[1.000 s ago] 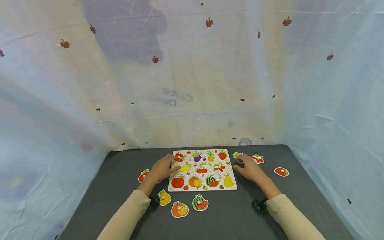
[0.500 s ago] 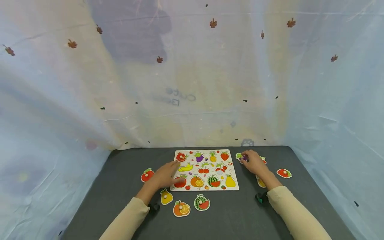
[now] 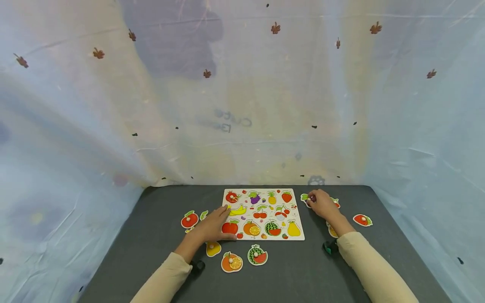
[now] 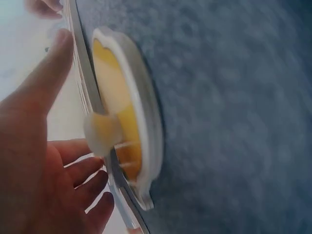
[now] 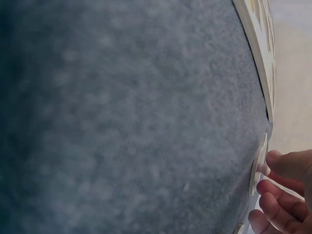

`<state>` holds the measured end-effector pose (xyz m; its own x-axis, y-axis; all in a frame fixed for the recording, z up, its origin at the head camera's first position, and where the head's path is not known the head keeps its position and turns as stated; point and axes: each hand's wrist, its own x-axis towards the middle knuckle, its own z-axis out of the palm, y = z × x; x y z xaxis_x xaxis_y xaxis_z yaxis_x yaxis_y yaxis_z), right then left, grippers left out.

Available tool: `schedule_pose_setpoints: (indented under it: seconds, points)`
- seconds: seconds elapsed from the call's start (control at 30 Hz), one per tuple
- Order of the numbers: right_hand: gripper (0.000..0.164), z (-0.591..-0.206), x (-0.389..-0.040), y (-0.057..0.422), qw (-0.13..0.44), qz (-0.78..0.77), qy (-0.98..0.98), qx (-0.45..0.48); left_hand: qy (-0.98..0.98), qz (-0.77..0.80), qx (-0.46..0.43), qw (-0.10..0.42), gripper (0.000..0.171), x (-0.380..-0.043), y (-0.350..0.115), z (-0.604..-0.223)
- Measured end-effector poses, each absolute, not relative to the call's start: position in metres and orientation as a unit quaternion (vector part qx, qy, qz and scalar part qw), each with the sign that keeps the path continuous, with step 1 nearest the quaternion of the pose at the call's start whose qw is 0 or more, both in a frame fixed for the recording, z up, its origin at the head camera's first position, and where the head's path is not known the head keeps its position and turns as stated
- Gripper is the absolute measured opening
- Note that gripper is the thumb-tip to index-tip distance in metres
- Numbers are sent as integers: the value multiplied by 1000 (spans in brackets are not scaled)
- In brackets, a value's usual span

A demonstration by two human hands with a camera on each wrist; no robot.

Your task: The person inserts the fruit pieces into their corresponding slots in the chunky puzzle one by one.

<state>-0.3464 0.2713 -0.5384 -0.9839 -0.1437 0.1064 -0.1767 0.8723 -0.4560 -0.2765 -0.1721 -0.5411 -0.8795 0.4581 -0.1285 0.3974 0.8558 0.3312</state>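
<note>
A white puzzle board (image 3: 274, 237) printed with fruits lies on the dark table. My left hand (image 3: 212, 225) rests at its left side, fingers extended over the edge and the thumb along the near edge. Beside that wrist is a yellow pear piece (image 3: 213, 249), its knob (image 4: 103, 132) large in the left wrist view. Right of the board, my right hand (image 3: 323, 204) pinches the knob of a grape piece (image 3: 305, 199) between thumb and fingers. The right wrist view shows this piece (image 5: 257, 168) edge-on, low by the table.
Nearer me lie an orange piece (image 3: 231, 263) and a watermelon piece (image 3: 257, 255). A red tomato-like piece (image 3: 190, 220) is at the left, partly beside other pieces. At the right are a strawberry piece (image 3: 362, 220) and pieces partly hidden by the right arm. A pale curtain (image 3: 250, 105) hangs behind.
My left hand has come down from over the bananas to the board's lower left edge. My right hand has shifted outward from the board's side and now pinches the grape piece's knob.
</note>
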Motion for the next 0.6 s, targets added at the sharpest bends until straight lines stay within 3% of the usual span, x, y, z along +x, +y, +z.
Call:
schedule_pose_setpoints:
  seconds: [0.6]
  points:
    - [17,-539,-353,271,27,236,-970,56,960,155,203,116,114,-275,-165,-542]
